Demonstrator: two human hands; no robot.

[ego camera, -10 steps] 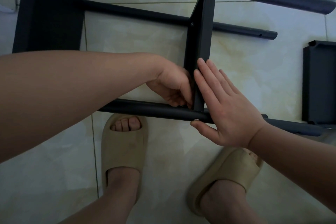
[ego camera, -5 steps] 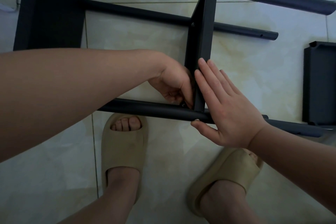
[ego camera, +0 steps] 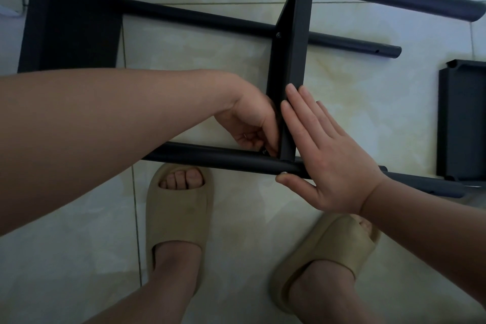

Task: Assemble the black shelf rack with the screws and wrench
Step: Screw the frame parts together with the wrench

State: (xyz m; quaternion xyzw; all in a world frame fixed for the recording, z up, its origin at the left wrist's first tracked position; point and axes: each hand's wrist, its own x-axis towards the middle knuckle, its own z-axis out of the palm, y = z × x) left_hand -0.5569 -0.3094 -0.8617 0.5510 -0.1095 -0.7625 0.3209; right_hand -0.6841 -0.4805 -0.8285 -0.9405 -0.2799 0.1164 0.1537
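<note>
**Black shelf rack** point(ego camera: 291, 66): is lying on its side across the far half of the tiled floor point(ego camera: 73, 258), part-built. Laid flat like this, the joints are probably facing up within reach.

**Shelf panel** point(ego camera: 297, 34): is standing on edge, spanning between the far tubes and the near tube point(ego camera: 210, 158). One screw head point(ego camera: 278, 34) is already showing where it meets a far tube.

**Right grip** point(ego camera: 326, 158): fingers apart and straight, clamped on nothing. The palm is pressing flat against the panel's right face and the thumb is touching the near tube's underside. It is most likely bracing the panel square so that the holes line up.

**Left grip** point(ego camera: 249, 126): fingers are curling together at the inner corner where panel meets near tube, pinching a small metal piece point(ego camera: 263, 151). Whether that piece is a screw or the wrench, I cannot tell.

**Step in hand (a judgement)**: a fastener is being started or turned at this near joint. The work is about midway, with open holes still showing on the tube ends.

**Loose black panel** point(ego camera: 462, 123): is waiting toward the floor's right edge, well apart from the joint.

**Beige slippers** point(ego camera: 178, 213): are planted just beside the near tube, on the floor's near side.
</note>
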